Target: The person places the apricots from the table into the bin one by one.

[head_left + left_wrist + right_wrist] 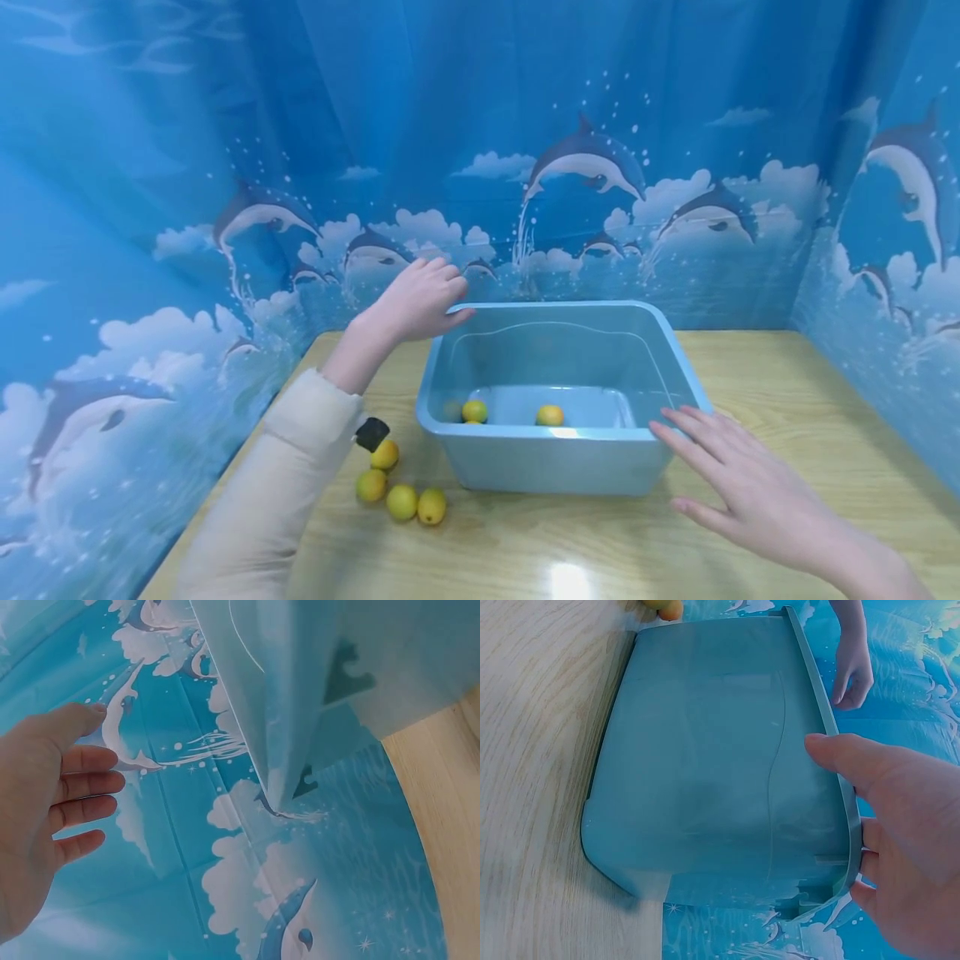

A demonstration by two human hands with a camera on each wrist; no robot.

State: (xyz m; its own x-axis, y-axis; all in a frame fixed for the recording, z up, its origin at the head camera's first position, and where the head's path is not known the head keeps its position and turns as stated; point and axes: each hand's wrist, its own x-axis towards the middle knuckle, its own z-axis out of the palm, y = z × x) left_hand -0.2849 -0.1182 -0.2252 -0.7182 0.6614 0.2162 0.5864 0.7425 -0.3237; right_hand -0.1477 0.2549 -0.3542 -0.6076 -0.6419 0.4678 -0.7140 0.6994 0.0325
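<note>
A light blue plastic bin (551, 458) stands on the table. My left hand (426, 300) is raised by its back left corner, holding nothing; in the left wrist view the hand (64, 780) has loosely bent fingers, apart from the bin. My right hand (742, 479) is at the near right corner, fingertips over the rim and thumb apart, outside the wall. The right wrist view shows its fingers behind the rim (829, 727). Inside the bin lie a yellow-green fruit (474, 411), an orange-yellow fruit (550, 415) and a sliver of another, mostly hidden by the front wall.
Several small yellow-green fruits (402, 502) lie on the wooden table (480, 554), left of the bin's front. A small black object (372, 434) shows beside the left sleeve (300, 450). A blue dolphin-print curtain (450, 100) surrounds the table at the back and sides.
</note>
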